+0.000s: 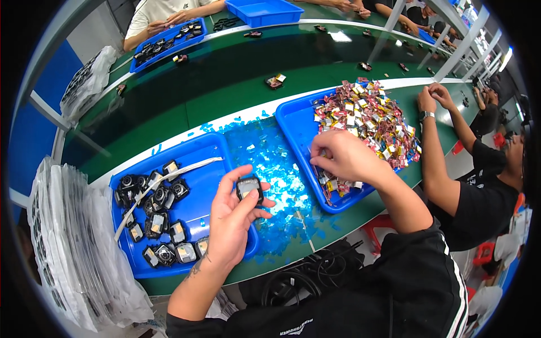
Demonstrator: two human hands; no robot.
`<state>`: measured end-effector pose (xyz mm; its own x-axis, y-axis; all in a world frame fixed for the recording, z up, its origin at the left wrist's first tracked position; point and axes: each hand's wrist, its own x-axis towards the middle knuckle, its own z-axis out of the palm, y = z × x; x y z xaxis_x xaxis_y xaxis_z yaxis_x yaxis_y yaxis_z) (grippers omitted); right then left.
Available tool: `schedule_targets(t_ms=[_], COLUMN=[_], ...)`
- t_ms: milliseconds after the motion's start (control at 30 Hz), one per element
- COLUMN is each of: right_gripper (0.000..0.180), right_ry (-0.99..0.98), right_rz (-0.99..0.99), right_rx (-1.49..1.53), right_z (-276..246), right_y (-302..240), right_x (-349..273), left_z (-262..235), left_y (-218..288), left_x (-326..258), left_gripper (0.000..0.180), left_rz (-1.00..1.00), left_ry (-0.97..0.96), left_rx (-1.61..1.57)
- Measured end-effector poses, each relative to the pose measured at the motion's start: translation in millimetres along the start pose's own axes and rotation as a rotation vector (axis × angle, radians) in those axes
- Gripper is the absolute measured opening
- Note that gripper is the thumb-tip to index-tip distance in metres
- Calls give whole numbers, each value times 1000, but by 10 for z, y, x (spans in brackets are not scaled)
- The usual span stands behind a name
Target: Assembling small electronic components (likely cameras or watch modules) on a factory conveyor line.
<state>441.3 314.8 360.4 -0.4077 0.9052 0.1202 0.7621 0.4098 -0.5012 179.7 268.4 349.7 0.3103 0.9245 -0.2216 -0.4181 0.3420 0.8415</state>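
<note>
Head view: the left hand [228, 222] grips a small square black plastic device with a grey face [248, 187] at its fingertips, face up, long axis unclear. The right hand [342, 158], closed, pinches into small foil-wrapped parts [369, 115] in the blue plastic tray [293, 127].

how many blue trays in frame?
5. One under the left hand, one the right hand reaches into, two at the far side of the belt, one far right, mostly hidden. More may be out of view.
</note>
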Motion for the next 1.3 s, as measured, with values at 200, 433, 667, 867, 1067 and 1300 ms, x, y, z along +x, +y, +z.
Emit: schedule_targets(t_ms=[200, 433, 667, 867, 1067, 1300], right_gripper=[9, 14, 9, 10, 8, 20], right_ry=[153, 33, -96, 3, 98, 502], right_rz=[199, 2, -100, 94, 168, -282], right_rx=[768, 1112, 1237, 1104, 772, 55], right_z=[-94, 101, 252, 260, 234, 410], right_y=[-220, -518, -631, -756, -907, -979], right_x=[-177, -144, -1, -28, -20, 9], left_z=[-99, -62, -95, -81, -34, -67], left_y=[-41, -32, -82, -115, -120, -157], left_x=[11, 3, 4, 16, -15, -7], left_gripper=[24, 24, 16, 11, 13, 13], left_rz=[271, 415, 172, 447, 618, 504], left_ry=[-65, -67, -274, -86, 14, 30], left_rx=[470, 588, 371, 506, 672, 544])
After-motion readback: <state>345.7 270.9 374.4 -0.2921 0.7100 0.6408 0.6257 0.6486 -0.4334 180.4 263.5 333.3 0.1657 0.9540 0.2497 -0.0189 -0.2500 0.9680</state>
